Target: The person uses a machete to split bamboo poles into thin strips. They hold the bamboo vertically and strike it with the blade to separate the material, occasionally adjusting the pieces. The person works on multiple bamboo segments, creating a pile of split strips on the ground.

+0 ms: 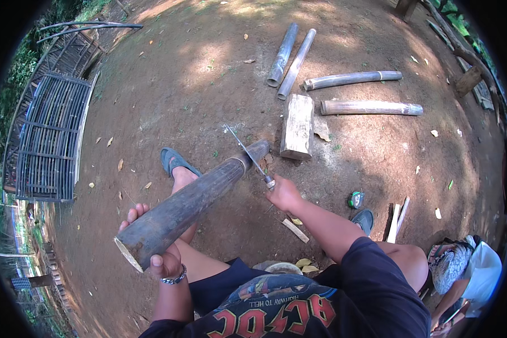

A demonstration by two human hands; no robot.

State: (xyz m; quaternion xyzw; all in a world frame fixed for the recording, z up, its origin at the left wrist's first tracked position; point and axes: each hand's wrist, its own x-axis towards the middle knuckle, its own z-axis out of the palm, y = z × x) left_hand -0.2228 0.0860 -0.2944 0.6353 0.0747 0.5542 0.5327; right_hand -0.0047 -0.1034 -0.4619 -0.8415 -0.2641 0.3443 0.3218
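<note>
A thick dark bamboo section (180, 208) slants across in front of me, its cut near end tipped toward my lower left. My left hand (172, 263) cradles that end from below, thumb on one side and fingers showing past the other. In my closed right hand (284, 194) is the handle of a long, narrow-bladed tool, seen nearly edge-on. Its blade (248, 151) crosses the bamboo close to the pale node ring by the far end. Whether it is a knife or a saw I cannot tell. The bamboo's far end reaches the ground beside an upright-cut wood block (297, 127).
Several bamboo lengths (372, 108) lie beyond the block. By my right foot are a green tape measure (355, 199) and wood strips (397, 219). A slatted bamboo bench (53, 138) stands at left. Another person's arm and white cloth (481, 270) show at lower right.
</note>
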